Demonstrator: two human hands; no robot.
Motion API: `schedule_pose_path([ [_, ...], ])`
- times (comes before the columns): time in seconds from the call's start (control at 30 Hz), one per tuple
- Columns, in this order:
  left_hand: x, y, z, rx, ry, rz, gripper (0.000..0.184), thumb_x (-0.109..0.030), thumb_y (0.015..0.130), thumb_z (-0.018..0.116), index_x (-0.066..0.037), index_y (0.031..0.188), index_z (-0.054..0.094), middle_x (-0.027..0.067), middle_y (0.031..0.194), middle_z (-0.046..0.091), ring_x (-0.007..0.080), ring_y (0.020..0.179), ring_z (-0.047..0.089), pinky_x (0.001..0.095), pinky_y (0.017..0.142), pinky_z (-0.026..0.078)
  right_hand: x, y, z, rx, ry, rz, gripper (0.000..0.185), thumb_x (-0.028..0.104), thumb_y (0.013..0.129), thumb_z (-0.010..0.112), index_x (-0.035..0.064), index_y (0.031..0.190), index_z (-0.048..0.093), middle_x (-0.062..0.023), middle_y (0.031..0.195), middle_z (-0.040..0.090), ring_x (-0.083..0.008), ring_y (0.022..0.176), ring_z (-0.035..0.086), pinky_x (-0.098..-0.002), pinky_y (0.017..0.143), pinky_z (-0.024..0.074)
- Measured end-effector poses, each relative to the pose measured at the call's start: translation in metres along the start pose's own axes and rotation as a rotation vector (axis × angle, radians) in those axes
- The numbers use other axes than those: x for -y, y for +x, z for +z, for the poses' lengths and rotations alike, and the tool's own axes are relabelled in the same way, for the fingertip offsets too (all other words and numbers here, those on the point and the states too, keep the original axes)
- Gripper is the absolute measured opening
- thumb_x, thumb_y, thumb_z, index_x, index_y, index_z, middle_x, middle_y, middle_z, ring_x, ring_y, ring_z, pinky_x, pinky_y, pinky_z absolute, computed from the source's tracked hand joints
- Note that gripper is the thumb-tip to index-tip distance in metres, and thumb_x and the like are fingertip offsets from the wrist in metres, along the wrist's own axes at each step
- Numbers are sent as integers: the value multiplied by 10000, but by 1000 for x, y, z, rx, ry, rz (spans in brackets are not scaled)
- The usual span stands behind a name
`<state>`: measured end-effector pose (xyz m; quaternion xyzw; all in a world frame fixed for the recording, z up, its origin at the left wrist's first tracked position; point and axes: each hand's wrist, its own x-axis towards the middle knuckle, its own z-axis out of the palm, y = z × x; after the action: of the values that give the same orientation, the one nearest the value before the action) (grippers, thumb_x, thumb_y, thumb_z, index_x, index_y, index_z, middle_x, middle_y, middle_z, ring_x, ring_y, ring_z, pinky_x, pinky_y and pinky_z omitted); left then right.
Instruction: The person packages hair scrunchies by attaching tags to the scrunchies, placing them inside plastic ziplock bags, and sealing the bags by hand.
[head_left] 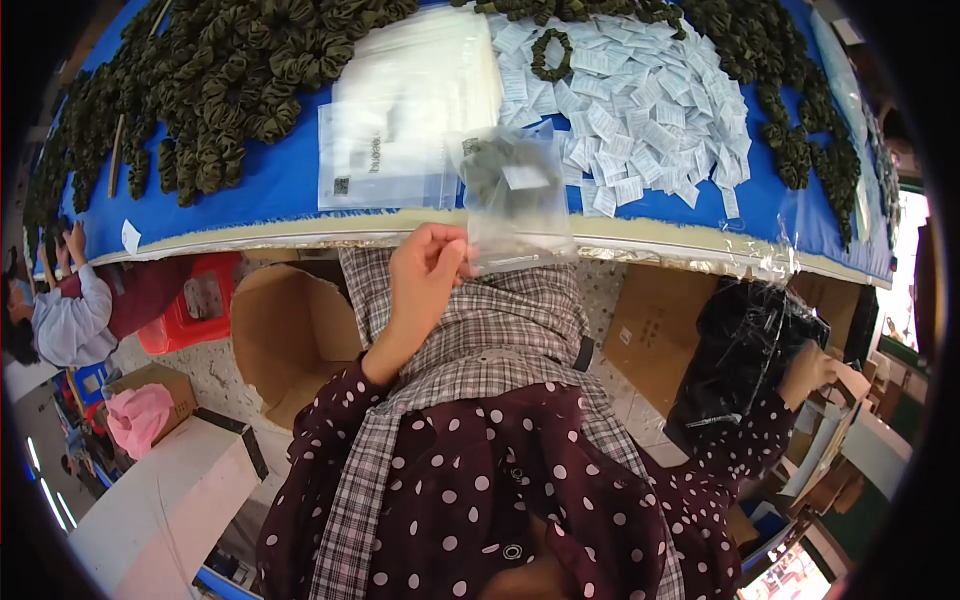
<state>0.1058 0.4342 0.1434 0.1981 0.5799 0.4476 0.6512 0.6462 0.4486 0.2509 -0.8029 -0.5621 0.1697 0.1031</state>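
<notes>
My left hand (428,268) pinches the lower left edge of a clear zip bag (520,225) at the table's front edge. Inside that bag are a dark green scrunchie (500,170) and a small white label (527,177). A stack of clear printed bags (400,110) lies on the table just beyond the hand. Out to the far right, my right hand (808,372) is beside a black plastic bag (745,345). Its fingers are small and partly hidden, so whether they hold anything is unclear.
Heaps of dark green scrunchies (240,70) cover the blue table (285,175) at left, with more at right. A pile of small labels (640,110) lies in the middle, one scrunchie (551,54) on it. Cardboard boxes (290,335) stand below. Another person (75,320) works at left.
</notes>
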Motion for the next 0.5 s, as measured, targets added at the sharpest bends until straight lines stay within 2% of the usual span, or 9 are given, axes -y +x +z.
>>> schedule_pose_path([
  [0.13, 4, 5, -7, -100, 961, 1066, 229, 38, 821, 687, -49, 1032, 670, 60, 1046, 690, 245, 967, 637, 326, 836, 529, 59, -33, 15, -356, -980, -107, 146, 124, 926, 594, 54, 977, 712, -147, 973, 716, -320, 846, 657, -399, 783, 514],
  [0.17, 8, 6, -8, -94, 963, 1063, 229, 38, 821, 687, -49, 1032, 670, 60, 1046, 690, 245, 967, 637, 326, 836, 529, 64, -18, 50, -329, -551, -405, 186, 19, 888, 632, 49, 1057, 703, -113, 1004, 695, -293, 864, 635, -367, 808, 500],
  [0.2, 11, 14, -8, -79, 982, 1137, 247, 43, 803, 689, -55, 1029, 669, 51, 1066, 683, 252, 993, 622, 333, 858, 518, 108, -24, 92, -225, 82, -518, 252, -21, 860, 668, 35, 1103, 699, -95, 1023, 672, -267, 854, 605, -357, 798, 489],
  [0.23, 14, 22, -8, -65, 1002, 1208, 266, 48, 785, 691, -62, 1027, 669, 41, 1085, 676, 258, 1019, 607, 340, 881, 506, 131, -17, 125, -174, 135, -779, 256, -8, 864, 681, 48, 1113, 702, -73, 1051, 661, -242, 912, 590, -351, 839, 469],
  [0.27, 17, 28, -10, -50, 1024, 1274, 284, 52, 768, 692, -68, 1024, 669, 32, 1104, 669, 264, 1045, 592, 347, 903, 495, 154, -20, 150, -108, 123, -895, 266, 23, 844, 711, 83, 1102, 715, -55, 1077, 656, -228, 966, 576, -360, 892, 452],
  [0.3, 19, 32, -11, -35, 1047, 1339, 302, 57, 750, 694, -74, 1021, 668, 23, 1123, 662, 270, 1072, 577, 353, 925, 483, 181, -16, 167, -62, 143, -1095, 310, 44, 820, 705, 133, 1116, 721, -45, 1087, 638, -199, 956, 555, -354, 891, 424],
  [0.37, 20, 36, -12, -27, 1021, 1338, 286, 51, 749, 703, -71, 1006, 670, 28, 1118, 664, 269, 1063, 580, 355, 923, 482, 201, -2, 194, 40, 128, -1271, 330, 56, 788, 706, 162, 1100, 714, -41, 1111, 640, -196, 949, 548, -336, 876, 422],
  [0.5, 8, 47, -10, -16, 846, 1338, 218, 30, 765, 728, -62, 953, 666, 45, 1103, 668, 262, 1043, 586, 355, 925, 479, 223, 19, 206, 114, 298, -1367, 243, 21, 842, 678, 118, 1064, 682, -44, 1132, 635, -164, 922, 550, -293, 823, 434],
])
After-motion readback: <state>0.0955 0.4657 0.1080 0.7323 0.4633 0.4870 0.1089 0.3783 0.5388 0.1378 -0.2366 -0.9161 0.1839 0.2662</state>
